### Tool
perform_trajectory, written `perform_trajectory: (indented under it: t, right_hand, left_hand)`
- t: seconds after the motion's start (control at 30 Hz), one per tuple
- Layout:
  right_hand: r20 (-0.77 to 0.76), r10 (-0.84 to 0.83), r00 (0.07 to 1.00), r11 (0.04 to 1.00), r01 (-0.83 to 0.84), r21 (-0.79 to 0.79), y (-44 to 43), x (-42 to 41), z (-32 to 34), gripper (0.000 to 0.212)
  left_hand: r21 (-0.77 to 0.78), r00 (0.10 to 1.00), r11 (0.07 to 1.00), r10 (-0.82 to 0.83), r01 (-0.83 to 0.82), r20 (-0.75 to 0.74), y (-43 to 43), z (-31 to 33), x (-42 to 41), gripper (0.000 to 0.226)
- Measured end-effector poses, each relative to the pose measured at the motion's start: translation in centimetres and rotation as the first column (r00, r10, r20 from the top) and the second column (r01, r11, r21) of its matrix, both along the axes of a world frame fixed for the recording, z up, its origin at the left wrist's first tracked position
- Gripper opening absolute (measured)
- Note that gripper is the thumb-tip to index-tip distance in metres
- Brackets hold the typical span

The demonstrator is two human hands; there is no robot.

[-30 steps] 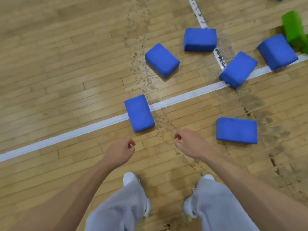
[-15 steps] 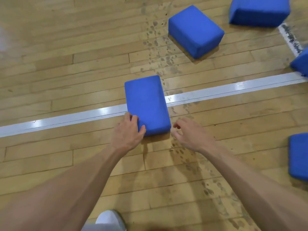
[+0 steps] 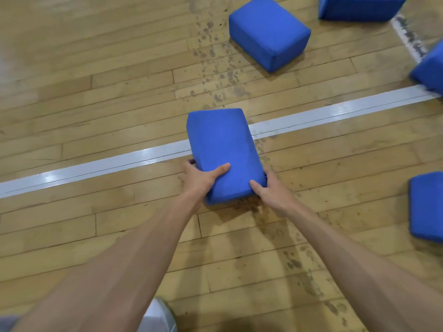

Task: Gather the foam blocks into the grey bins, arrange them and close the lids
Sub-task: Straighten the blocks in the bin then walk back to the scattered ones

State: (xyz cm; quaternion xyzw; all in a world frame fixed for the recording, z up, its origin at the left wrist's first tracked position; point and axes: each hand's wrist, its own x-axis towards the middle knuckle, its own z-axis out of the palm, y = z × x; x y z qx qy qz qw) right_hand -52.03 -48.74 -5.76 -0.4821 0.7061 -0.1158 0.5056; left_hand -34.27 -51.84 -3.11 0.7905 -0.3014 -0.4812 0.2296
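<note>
Left hand [image 3: 200, 180], right hand [image 3: 272, 191] now grip block [image 3: 223, 149], fingers [image 3: 191, 162] mostly hidden

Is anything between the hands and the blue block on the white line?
Nothing visible: the left hand and right hand both grip the near end of the blue block. No grey bin is in view.

Body in view: two arms and part of the lower body; the left forearm [image 3: 134, 259] and right forearm [image 3: 347, 259] are bare along their whole visible length; the left hand [image 3: 201, 180] and right hand [image 3: 271, 190] are likewise bare. At the lower edge, the rounded toe of a white shoe [image 3: 159, 317] shows; a patch of light grey trouser fabric [image 3: 8, 323] fills the lower left corner.
</note>
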Motion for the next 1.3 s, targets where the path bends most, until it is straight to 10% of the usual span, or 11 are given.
perform_trajectory:
  t: [0.2, 0.43, 0.63, 0.8, 0.93, 1.13, 1.3]
  right_hand:
    - [-0.067, 0.079, 0.995, 0.996, -0.081, -0.035, 1.6, -4.7, 0.2, 0.033]
    - [0.010, -0.300, 0.954, 0.951, 0.298, 0.080, 9.0, -12.5, 0.8, 0.008]
    - [-0.131, -0.826, 0.548, 0.560, 0.824, -0.086, 16.8, -20.9, 0.7, 0.047]
    - [0.031, -0.999, 0.016, 0.020, 0.993, 0.119, 15.6, -26.3, -0.3, 0.086]
    - [0.228, -0.960, -0.160, -0.099, 0.962, 0.255, 12.3, -27.8, -0.7, 0.085]
    - [0.264, -0.952, -0.153, -0.081, 0.961, 0.265, 9.2, -27.4, -0.6, 0.071]
    - [0.049, -0.986, 0.160, 0.156, 0.985, -0.078, 6.3, -25.0, 0.6, 0.114]
  left_hand:
    - [-0.235, 0.894, 0.865, -0.407, 0.444, 0.187, -2.4, 2.9, -6.1, 0.099]
    - [-0.084, 0.277, 0.303, -0.678, 0.949, 0.681, 0.1, 5.5, -15.0, 0.095]
    - [0.002, -0.009, -0.012, -0.641, 1.000, 0.767, 1.2, 4.2, -21.4, 0.088]
    - [0.052, -0.072, -0.051, -0.630, 0.997, 0.773, 1.6, 2.2, -23.3, 0.085]
    - [0.071, -0.088, -0.053, -0.620, 0.996, 0.780, 1.0, 2.3, -23.2, 0.088]
    - [0.104, -0.100, -0.030, -0.635, 0.994, 0.766, 0.3, 2.6, -22.9, 0.094]
    - [0.041, 0.134, 0.241, -0.667, 0.970, 0.733, -1.3, 3.3, -20.1, 0.087]
